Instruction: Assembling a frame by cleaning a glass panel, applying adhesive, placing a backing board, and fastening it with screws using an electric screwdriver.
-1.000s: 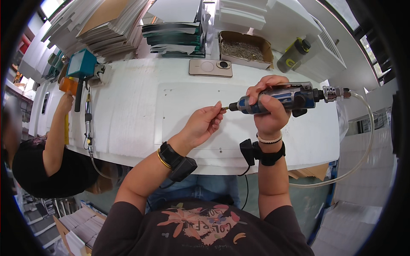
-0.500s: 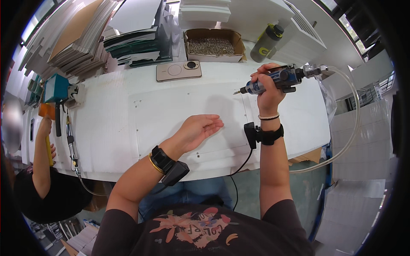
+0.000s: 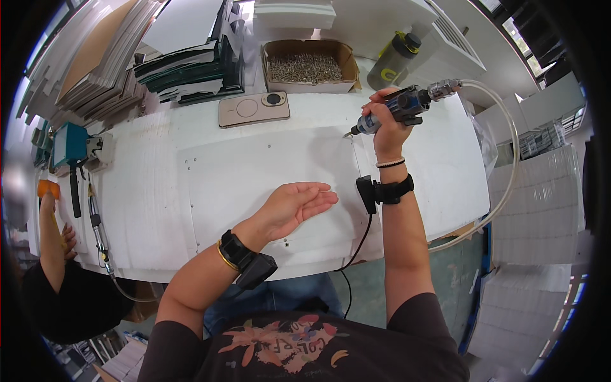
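Far to the left of both hands, at the table's edge, a co-worker's arm (image 3: 52, 235) reaches up toward an orange object (image 3: 48, 188), with a teal box (image 3: 69, 144) just beyond it. The white table (image 3: 140, 191) carries a flat white panel (image 3: 254, 191) dotted with small holes. The left hand (image 3: 294, 207) lies palm-down on this panel, fingers straight and loosely together, holding nothing. Up and left of that hand, stacks of grey and dark green sheets (image 3: 184, 70) lean at the table's far side. Straight beyond the left hand lies a pinkish phone (image 3: 254, 109), flat on the table, camera side up. Behind the phone, and just left of the right hand, stands an open cardboard box (image 3: 310, 65) filled with small metal screws (image 3: 305, 67). The right hand (image 3: 386, 124) is wrapped around a blue-and-black pneumatic screwdriver (image 3: 398, 108), its tip set down at the panel's far right corner. A clear air hose (image 3: 503, 165) loops from the tool's rear off to the right. Just beyond the right hand stands a grey bottle (image 3: 394, 60) with a yellow-green band.
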Action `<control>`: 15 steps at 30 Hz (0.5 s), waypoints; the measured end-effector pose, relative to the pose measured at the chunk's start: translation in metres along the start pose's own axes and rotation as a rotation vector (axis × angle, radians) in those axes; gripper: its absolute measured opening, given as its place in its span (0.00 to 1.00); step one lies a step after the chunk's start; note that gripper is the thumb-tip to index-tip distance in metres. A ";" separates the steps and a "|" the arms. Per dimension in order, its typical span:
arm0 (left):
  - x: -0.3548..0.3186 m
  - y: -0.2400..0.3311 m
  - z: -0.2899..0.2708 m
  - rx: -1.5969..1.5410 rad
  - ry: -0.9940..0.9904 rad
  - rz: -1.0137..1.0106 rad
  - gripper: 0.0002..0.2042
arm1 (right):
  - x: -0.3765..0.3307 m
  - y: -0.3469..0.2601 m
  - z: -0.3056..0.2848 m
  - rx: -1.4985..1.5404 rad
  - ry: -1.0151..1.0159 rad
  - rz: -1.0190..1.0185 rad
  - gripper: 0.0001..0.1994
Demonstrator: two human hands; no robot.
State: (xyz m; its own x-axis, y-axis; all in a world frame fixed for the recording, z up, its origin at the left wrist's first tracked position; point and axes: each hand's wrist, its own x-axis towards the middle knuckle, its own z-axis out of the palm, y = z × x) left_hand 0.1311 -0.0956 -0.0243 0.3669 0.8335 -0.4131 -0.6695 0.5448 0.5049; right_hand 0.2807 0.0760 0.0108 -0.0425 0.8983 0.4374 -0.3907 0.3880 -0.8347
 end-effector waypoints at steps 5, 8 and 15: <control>0.001 -0.001 -0.002 -0.019 -0.004 -0.004 0.14 | -0.002 0.006 0.004 -0.034 -0.052 -0.001 0.09; 0.003 -0.002 -0.003 -0.013 -0.010 0.008 0.13 | -0.001 0.006 0.008 -0.031 -0.089 0.034 0.08; 0.005 0.003 0.002 0.045 0.036 -0.039 0.10 | 0.003 0.014 0.009 -0.031 -0.155 0.074 0.06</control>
State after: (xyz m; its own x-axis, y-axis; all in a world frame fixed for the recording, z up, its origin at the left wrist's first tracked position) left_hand 0.1324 -0.0899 -0.0238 0.3683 0.8079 -0.4600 -0.6250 0.5815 0.5208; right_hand 0.2672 0.0822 0.0031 -0.2120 0.8830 0.4188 -0.3533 0.3304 -0.8752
